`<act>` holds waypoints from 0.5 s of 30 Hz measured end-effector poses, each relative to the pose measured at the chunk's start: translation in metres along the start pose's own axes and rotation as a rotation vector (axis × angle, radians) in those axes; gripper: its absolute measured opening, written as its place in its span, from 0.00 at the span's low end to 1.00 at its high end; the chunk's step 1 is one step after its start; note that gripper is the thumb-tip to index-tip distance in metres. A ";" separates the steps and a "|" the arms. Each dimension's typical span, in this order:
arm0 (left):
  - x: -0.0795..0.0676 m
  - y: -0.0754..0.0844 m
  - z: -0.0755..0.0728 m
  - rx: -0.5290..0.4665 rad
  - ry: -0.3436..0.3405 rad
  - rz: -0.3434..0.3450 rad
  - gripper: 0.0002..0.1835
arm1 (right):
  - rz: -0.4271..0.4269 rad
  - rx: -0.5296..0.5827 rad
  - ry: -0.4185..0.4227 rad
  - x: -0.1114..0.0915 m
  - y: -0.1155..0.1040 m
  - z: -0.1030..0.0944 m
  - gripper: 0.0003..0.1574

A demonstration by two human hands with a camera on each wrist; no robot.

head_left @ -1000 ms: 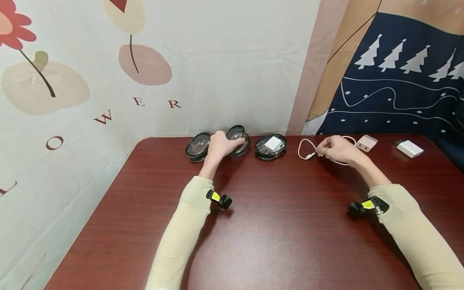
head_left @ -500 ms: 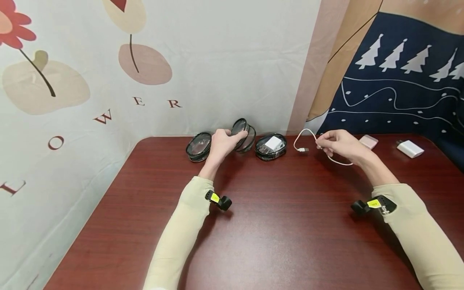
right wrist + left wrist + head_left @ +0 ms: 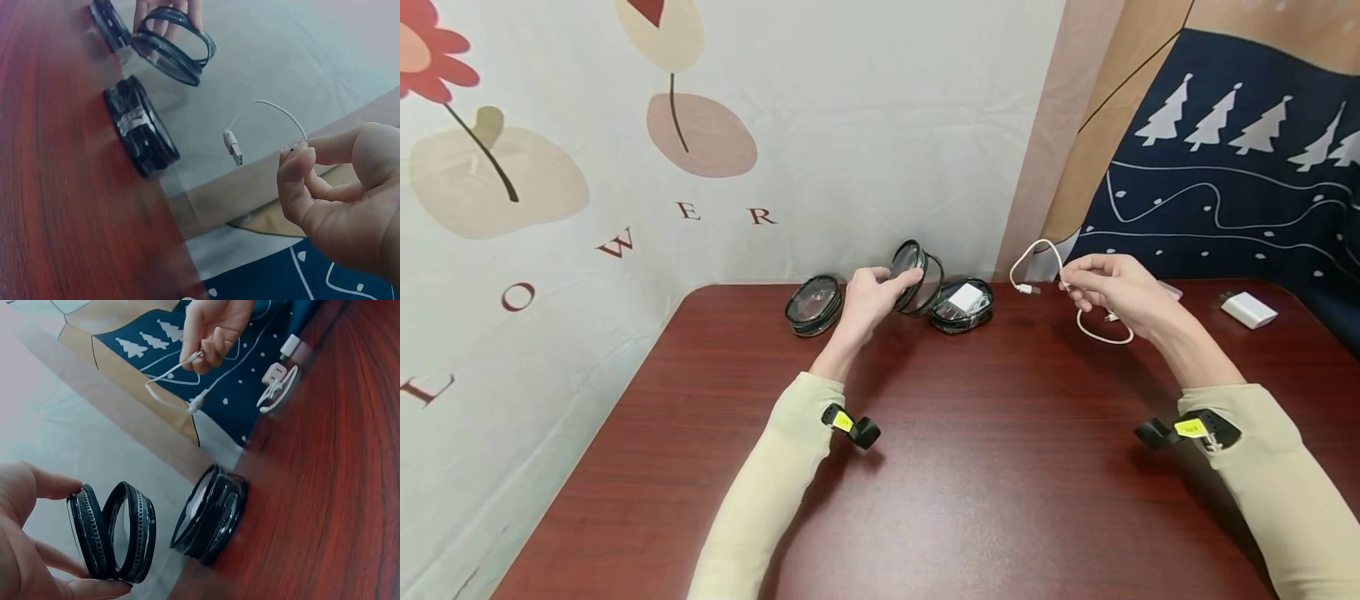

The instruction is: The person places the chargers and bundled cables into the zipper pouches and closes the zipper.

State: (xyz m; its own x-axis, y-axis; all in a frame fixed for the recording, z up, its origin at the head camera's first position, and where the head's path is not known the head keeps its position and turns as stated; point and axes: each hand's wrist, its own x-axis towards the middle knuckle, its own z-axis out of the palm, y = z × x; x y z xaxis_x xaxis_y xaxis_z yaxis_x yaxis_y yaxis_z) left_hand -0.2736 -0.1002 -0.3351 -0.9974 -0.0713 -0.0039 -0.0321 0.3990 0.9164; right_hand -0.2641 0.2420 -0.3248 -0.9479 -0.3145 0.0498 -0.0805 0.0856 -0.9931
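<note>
My left hand [image 3: 874, 296] grips an oval clear zip pouch [image 3: 142, 534] with black trim, thumb on one side and fingers on the other. Its lid stands spread from its body like a clamshell, raised off the table. On the right, my right hand [image 3: 1123, 292] pinches a white USB cable [image 3: 284, 111] between thumb and fingertips. The cable's USB plug [image 3: 1027, 289] dangles to the left of the fingers. Below that hand hangs a loop of white cable [image 3: 1105, 340] with a small connector. A second pouch [image 3: 808, 327], closed, lies left of the left hand.
A third pouch [image 3: 951, 322] holding a white charger [image 3: 965, 297] sits between the hands. A pink charger [image 3: 274, 373] is mostly hidden behind the right hand in the head view. Another white charger [image 3: 1249, 309] lies far right. A printed cloth [image 3: 887, 150] hangs along the table's back edge.
My left hand has lifted the pouch up and rightward, and its lid has spread wider. My right hand has raised the cable off the table and moved slightly right.
</note>
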 end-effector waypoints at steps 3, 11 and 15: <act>-0.004 0.004 0.002 -0.024 -0.020 -0.010 0.40 | -0.024 0.080 -0.014 -0.003 -0.003 0.003 0.05; -0.014 0.016 0.009 -0.079 -0.064 0.004 0.32 | -0.066 0.131 -0.041 -0.008 -0.013 0.011 0.06; -0.019 0.021 0.011 -0.099 -0.083 0.038 0.23 | -0.086 0.169 -0.046 -0.011 -0.017 0.016 0.06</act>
State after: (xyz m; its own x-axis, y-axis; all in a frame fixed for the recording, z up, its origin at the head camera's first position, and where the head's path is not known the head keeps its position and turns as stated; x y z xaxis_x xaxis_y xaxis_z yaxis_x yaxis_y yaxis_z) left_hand -0.2558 -0.0802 -0.3207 -0.9998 0.0195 0.0026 0.0085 0.3076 0.9515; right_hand -0.2477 0.2288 -0.3097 -0.9243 -0.3572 0.1345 -0.1042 -0.1027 -0.9892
